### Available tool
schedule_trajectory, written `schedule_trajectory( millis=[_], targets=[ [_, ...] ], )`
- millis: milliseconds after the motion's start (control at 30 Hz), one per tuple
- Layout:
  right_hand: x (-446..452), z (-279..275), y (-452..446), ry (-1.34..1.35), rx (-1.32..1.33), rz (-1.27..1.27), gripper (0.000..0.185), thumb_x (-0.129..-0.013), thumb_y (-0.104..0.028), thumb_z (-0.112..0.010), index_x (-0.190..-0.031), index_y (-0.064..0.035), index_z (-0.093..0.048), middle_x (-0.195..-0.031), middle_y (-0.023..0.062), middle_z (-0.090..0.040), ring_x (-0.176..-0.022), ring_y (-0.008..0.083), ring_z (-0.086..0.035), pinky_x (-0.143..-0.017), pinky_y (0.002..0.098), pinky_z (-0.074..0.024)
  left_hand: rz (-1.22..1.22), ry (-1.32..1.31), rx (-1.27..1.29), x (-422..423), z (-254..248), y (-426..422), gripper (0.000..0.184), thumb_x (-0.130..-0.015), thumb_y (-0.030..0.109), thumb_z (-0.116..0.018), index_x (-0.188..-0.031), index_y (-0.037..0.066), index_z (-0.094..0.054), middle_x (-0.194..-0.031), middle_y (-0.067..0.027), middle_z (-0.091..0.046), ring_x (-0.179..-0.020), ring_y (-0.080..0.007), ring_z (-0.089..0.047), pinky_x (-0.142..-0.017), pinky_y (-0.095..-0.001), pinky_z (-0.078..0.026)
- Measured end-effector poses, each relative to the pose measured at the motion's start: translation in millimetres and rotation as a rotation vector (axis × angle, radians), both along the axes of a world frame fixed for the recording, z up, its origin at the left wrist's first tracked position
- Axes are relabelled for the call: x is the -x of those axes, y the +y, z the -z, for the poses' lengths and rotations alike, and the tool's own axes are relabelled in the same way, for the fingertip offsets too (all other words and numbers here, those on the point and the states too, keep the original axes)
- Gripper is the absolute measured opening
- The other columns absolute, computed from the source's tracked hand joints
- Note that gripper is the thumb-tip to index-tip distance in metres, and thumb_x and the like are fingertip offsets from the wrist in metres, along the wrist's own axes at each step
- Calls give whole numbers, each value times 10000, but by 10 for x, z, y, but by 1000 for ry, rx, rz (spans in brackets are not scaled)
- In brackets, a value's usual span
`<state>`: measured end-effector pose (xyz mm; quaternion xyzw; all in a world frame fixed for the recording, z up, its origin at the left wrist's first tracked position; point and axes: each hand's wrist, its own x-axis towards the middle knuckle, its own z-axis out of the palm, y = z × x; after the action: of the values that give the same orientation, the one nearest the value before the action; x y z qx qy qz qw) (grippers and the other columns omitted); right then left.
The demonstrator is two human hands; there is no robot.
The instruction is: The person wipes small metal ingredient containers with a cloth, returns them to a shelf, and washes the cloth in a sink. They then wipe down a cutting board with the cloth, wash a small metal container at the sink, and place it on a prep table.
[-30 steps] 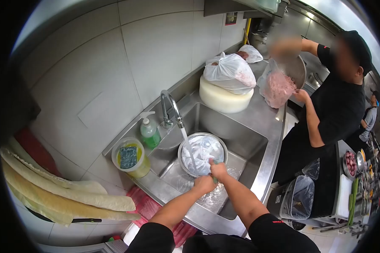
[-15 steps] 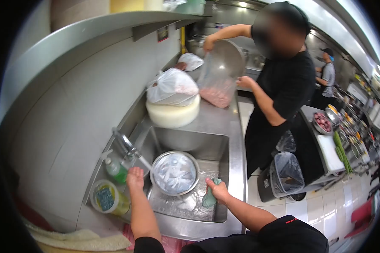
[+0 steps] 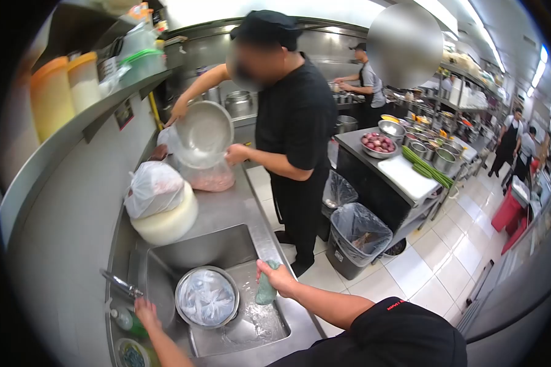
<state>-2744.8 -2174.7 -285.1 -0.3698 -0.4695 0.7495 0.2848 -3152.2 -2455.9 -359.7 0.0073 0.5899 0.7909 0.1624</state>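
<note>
My right hand (image 3: 277, 279) is closed on a green cloth (image 3: 266, 290), held over the right edge of the sink (image 3: 199, 244). Close to the faucet (image 3: 121, 283), my left hand (image 3: 147, 312) is at the sink's left edge, blurred, and its grip is not clear. In the sink stands a metal bowl (image 3: 181, 300) with a tied plastic bag (image 3: 207, 298) in it. Shallow water lies on the sink floor, and no stream shows from the faucet.
A co-worker (image 3: 297, 122) tips a metal bowl (image 3: 205, 131) over a bag of pink meat (image 3: 211, 178). A bagged bundle (image 3: 155, 188) sits on a white round block (image 3: 168, 220). A lined bin (image 3: 358, 235) stands right; a soap bottle (image 3: 127, 319) is left.
The view has swung right. My hands have parted from the bag in the bowl, the left moving to the faucet and the right to the sink's right edge. The running water has stopped.
</note>
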Motion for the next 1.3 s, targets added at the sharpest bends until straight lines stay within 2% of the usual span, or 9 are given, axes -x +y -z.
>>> schedule_trajectory(
  millis=[100,233,300,433,600,767,1033,1200,1300],
  targets=[
    [-358,-116,264,168,115,116,411,-949,-448,-592,-952,-37,-605,-812,79,-632,-729,197,-624,-717,374,-535,-58,-76,203,-540,132,-343,358,-976,300,-512,-1263,87,-493,-1185,-103,-589,-1021,-233,-606,-835,-364,-500],
    [-1010,-194,583,148,239,460,518,-931,-552,-560,-1022,-43,-595,-889,89,-625,-827,221,-627,-741,397,-534,327,174,286,-2033,-358,229,234,-984,247,-525,-1136,74,-563,-865,-53,-667,-654,-152,-642,-543,-220,-488],
    [-1385,-16,585,186,298,451,570,-928,-601,-520,-1052,-49,-592,-926,85,-616,-879,215,-612,-785,400,-517,807,290,329,-2990,-525,982,309,-945,168,-594,-1225,50,-535,-1010,-96,-655,-729,-167,-656,-592,-259,-521],
    [-1853,202,738,255,264,403,605,-929,-643,-468,-1053,-66,-598,-923,69,-619,-862,200,-602,-819,395,-498,1061,1008,364,-4530,-1010,2001,720,-797,166,-752,-1417,50,-407,-1302,-187,-521,-914,-267,-665,-688,-300,-554],
    [-3407,-93,1082,233,-34,397,395,-870,-305,-739,-1151,-72,-585,-1015,28,-648,-952,164,-609,-860,344,-487,1181,892,327,-5969,-1174,3169,526,-754,198,-761,-1220,61,-559,-1102,-176,-631,-1049,-324,-609,-837,-408,-507],
    [-5281,-129,1224,-247,-484,784,533,-771,-255,-834,-1146,-18,-539,-1085,86,-630,-998,170,-604,-867,315,-496,1306,1242,185,-7531,-857,4242,449,-760,207,-735,-1144,49,-563,-1112,-185,-611,-1079,-367,-574,-925,-423,-464],
    [-7045,40,1532,-40,-131,1186,299,-971,-236,-581,-1146,7,-580,-1027,100,-653,-874,216,-654,-760,359,-546,1714,1038,-209,-9630,-785,4520,739,-827,374,-711,-1420,53,-410,-1358,-259,-462,-1271,-382,-444,-1077,-417,-362],
    [-7020,-362,1684,615,84,819,487,-971,-441,-540,-1247,-39,-542,-1145,115,-622,-1037,253,-627,-880,397,-521,1508,826,-212,-9931,-432,4969,700,-829,299,-744,-1401,47,-428,-1292,-195,-558,-1212,-291,-534,-1027,-377,-420],
    [-7188,-126,1950,394,144,596,591,-967,-444,-553,-1374,-40,-410,-1296,138,-544,-1098,247,-600,-890,387,-503,1592,670,-137,-9686,-361,5514,596,-804,271,-759,-1317,96,-512,-1161,-156,-651,-1062,-272,-646,-915,-366,-498]
  ],
)
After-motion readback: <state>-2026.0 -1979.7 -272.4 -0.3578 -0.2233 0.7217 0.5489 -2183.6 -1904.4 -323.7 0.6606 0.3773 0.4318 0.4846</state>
